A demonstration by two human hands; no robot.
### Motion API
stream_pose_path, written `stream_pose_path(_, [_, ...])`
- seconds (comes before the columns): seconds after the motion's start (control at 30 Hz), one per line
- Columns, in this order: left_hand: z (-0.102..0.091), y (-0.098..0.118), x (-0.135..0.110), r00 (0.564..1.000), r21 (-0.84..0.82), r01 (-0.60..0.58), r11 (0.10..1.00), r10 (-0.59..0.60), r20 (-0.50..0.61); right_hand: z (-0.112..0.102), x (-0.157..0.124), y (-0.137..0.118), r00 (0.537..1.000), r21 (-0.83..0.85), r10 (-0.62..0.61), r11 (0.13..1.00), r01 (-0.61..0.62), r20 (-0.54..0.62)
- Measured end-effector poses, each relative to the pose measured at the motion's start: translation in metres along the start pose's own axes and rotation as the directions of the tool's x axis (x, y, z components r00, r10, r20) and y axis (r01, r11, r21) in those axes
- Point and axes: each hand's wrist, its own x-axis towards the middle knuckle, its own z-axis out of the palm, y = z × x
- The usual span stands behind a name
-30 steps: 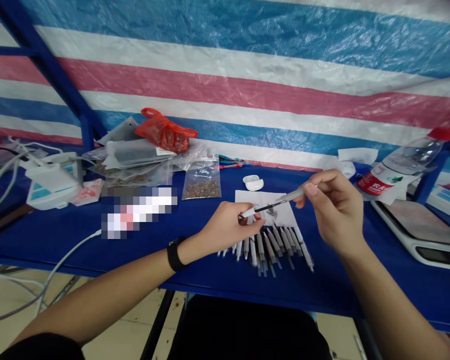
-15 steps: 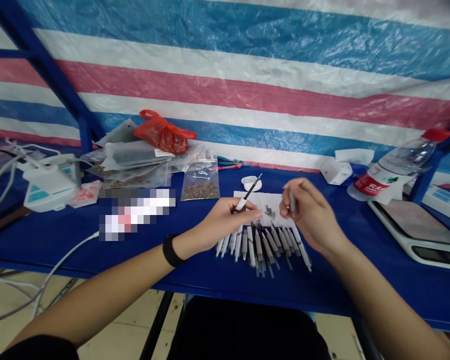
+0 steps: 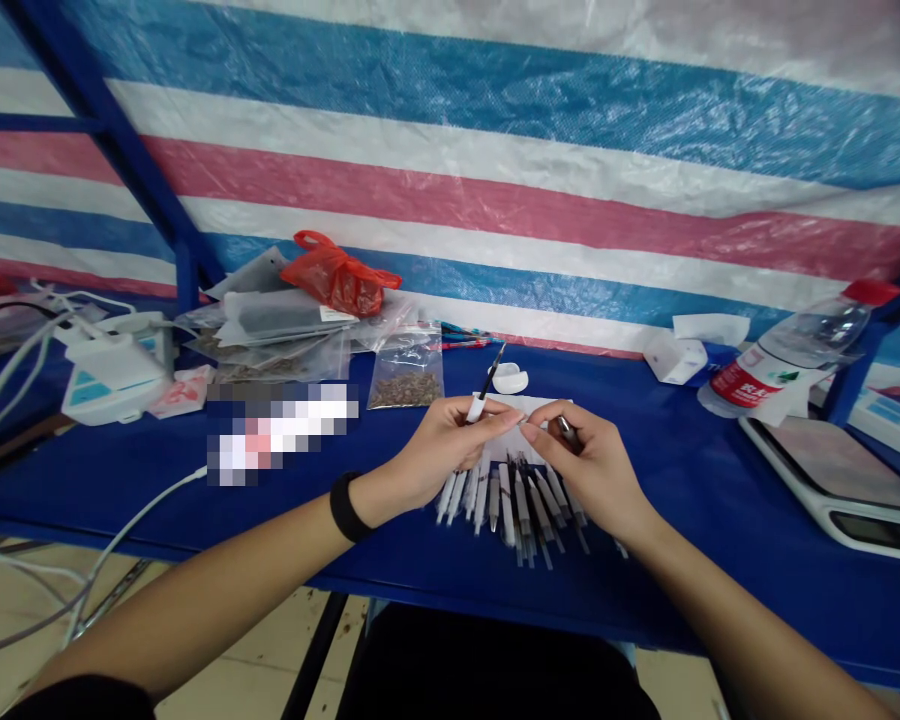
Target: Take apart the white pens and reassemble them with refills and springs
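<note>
At centre frame, the left hand [image 3: 429, 452] is closed around the white end of a slim black-and-white pen [image 3: 489, 378], dark shaft jutting above the thumb. Beside it, the right hand [image 3: 598, 468] curls around a grey cylinder [image 3: 568, 433]; what its fingertips pinch is unclear.

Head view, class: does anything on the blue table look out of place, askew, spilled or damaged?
The pens look askew: they lie splayed at uneven angles, not in a neat row. At left, a pixelated patch looks odd, hiding what lies there. No clear spill or damage shows.
</note>
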Motion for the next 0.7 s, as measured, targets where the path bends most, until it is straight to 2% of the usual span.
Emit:
stream_pose_path(0.23, [-0.0011,-0.0011,-0.0008,1.000,0.025,-0.017,1.000,0.017,-0.022,0.0031,-0.0010,0.0003,1.000,0.050,0.009,0.999,-0.008,-0.016])
stream_pose_path(0.47, [0.0027,-0.0010,-0.0008,0.998,0.058,-0.025,0.998,0.028,-0.057,0.0074,-0.0033,-0.0002,0.986,0.078,-0.012,0.997,0.026,-0.166])
stream_pose_path(0.6, [0.0064,0.0019,-0.0031,0.998,0.179,-0.062,0.982,0.061,0.013,0.0093,-0.0037,0.0021,0.979,0.126,-0.021,0.991,0.047,-0.201])
stream_pose_path(0.7, [0.0073,0.0028,-0.0061,0.993,0.234,-0.063,0.970,0.038,0.109,0.0045,-0.0016,0.0035,0.975,0.237,-0.009,0.969,0.063,-0.221])
